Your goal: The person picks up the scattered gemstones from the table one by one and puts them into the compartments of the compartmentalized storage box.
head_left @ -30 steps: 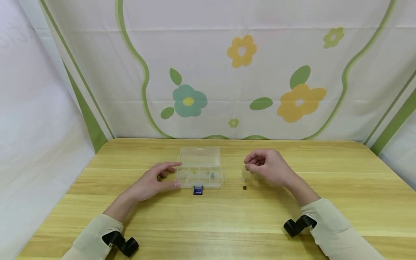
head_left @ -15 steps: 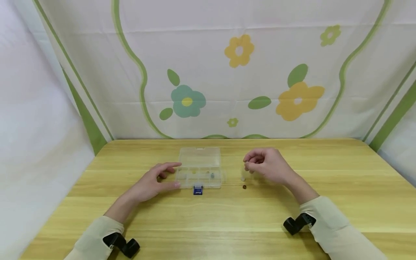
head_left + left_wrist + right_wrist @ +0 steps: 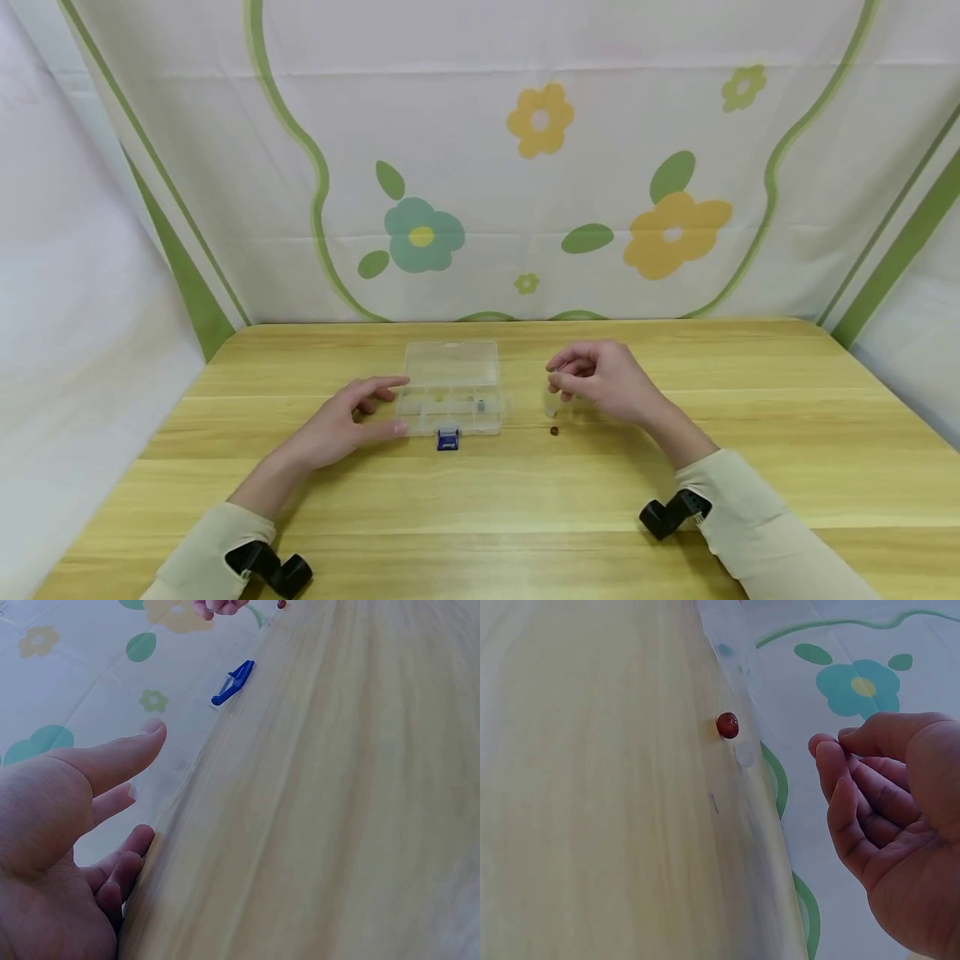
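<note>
My left hand (image 3: 337, 423) rests at the left edge of a clear plastic compartment box (image 3: 450, 422), thumb and index finger straight, the others loosely bent. The box's lid (image 3: 452, 363) lies folded back. A few tiny pieces sit inside, among them a grey one (image 3: 481, 406). On the front is a blue clip (image 3: 447, 439). Right of the box, my right hand (image 3: 607, 382) hovers above the table, pinching a tiny bead between thumb and index finger, almost wholly hidden by the fingertips. Below it lie a whitish translucent bead (image 3: 745, 754) and a red-brown bead (image 3: 727, 725).
The wooden table (image 3: 480, 517) reaches back to a white cloth (image 3: 480, 150) with printed flowers. More white cloth hangs at both sides. A black wrist camera (image 3: 270, 568) is worn on the left sleeve, another camera (image 3: 675, 512) on the right.
The head view has shifted slightly, so everything appears a little further left. Both hands keep nearly the same place and pose relative to the box and beads.
</note>
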Available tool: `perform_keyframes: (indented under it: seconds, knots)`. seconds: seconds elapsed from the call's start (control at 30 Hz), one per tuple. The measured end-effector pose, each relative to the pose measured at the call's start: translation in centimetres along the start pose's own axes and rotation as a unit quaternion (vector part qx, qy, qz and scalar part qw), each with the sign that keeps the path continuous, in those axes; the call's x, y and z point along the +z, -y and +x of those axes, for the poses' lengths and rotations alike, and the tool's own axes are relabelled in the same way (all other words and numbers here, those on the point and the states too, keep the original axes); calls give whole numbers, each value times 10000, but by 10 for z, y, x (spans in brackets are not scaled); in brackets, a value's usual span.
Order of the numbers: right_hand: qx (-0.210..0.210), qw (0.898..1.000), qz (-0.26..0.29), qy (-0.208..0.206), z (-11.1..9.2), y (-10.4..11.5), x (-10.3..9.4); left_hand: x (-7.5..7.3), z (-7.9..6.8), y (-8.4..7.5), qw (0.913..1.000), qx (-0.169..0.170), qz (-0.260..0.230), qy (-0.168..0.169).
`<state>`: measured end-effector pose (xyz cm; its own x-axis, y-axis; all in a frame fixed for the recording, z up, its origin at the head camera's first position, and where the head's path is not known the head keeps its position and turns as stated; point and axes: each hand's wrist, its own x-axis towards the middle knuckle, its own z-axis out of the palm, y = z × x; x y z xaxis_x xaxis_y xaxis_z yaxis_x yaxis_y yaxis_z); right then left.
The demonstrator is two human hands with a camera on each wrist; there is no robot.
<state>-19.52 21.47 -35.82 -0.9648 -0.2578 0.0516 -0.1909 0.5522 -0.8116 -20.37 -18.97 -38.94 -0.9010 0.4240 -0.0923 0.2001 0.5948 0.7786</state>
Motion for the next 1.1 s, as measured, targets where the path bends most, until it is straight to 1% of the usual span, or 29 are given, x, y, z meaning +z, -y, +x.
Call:
perform_keyframes:
  seconds: [0.17,0.33,0.53,0.77,0.9,1.1]
  knots:
    - [-5,10000,54,43,0,3,2,-1,-1,-3,10000,34,-18,9]
    - [-139,9997,178,118,0,6,8,0,-2,-2,10000,10,-8,6]
    - [-156,9994,205,227,0,10,14,0,0,0,10000,62,3,-8]
    - [-209,9988,241,359,1,17,21,1,3,1,10000,-24,-16,-2]
    - [-239,9986,217,411,3,22,28,1,3,1,10000,-52,-13,0]
    - [-462,9968,325,568,10,35,42,0,2,1,10000,-49,19,-19]
